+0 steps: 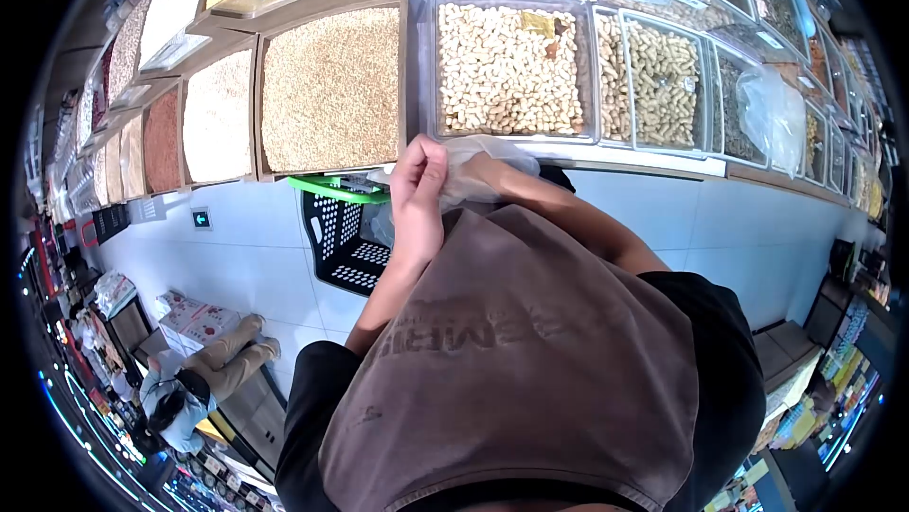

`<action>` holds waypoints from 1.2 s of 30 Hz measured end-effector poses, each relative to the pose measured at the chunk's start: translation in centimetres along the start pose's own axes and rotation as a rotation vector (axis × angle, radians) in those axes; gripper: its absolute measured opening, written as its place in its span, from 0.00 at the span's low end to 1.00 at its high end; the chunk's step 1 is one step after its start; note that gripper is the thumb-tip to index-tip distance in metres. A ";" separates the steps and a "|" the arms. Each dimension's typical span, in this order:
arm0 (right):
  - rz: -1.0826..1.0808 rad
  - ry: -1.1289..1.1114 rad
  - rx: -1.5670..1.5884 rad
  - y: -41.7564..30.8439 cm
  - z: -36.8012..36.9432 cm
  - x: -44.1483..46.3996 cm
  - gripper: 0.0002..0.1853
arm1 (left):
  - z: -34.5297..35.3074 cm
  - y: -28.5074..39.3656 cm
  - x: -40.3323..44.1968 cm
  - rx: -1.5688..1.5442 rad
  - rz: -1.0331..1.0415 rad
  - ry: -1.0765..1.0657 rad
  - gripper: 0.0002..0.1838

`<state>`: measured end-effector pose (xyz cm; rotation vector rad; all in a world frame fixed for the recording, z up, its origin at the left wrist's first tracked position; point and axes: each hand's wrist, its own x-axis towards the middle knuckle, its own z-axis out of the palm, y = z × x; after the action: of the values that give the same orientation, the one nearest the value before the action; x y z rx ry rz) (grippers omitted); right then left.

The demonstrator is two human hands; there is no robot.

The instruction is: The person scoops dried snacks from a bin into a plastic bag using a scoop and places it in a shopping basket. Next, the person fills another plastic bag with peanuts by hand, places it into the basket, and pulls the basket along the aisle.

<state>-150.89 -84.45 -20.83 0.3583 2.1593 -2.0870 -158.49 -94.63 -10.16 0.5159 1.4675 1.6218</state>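
My left hand (419,174) is closed, fingers curled, at the front edge of the bins, gripping the edge of a clear plastic bag (488,147). My right hand (476,174) reaches in from the right and is inside or behind the bag, its fingers hidden by the film. Just beyond both hands is a clear bin of shelled peanuts (511,67), with a yellowish label at its back. Left of it stands a wooden bin of pale tan grain (331,86).
A black shopping basket (346,242) with a green handle (331,192) is at lower left, under the counter edge. Bins of unshelled peanuts (663,86) and a loose plastic bag (772,114) lie to the right. A person (204,375) sits behind at left, near boxes (199,321).
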 end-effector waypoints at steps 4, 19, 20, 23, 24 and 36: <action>-0.032 -0.010 -0.155 2.2 0.1 -1.1 0.12 | 2.3 0.0 -1.5 -0.012 0.003 -0.033 0.11; -0.140 0.041 -0.221 1.2 -4.9 -14.1 0.14 | 10.1 8.7 -9.3 -0.092 0.477 -0.264 0.09; -0.125 0.057 -0.220 1.3 -5.3 -15.2 0.14 | 10.1 9.5 -10.2 -0.116 0.495 -0.187 0.08; -0.090 0.089 -0.226 1.5 -6.6 -17.7 0.14 | 11.5 11.6 -11.8 -0.407 0.884 -0.064 0.07; -0.082 0.097 -0.229 1.6 -6.8 -18.4 0.14 | 12.1 12.2 -12.2 -0.366 0.873 -0.117 0.07; -0.081 0.057 -0.183 3.1 -7.4 -21.8 0.15 | 20.0 10.8 -12.6 -0.024 0.605 -0.470 0.07</action>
<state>-128.49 -78.97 -18.17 0.3197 2.4127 -1.9191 -139.53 -92.36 7.45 1.3231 0.9816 1.7913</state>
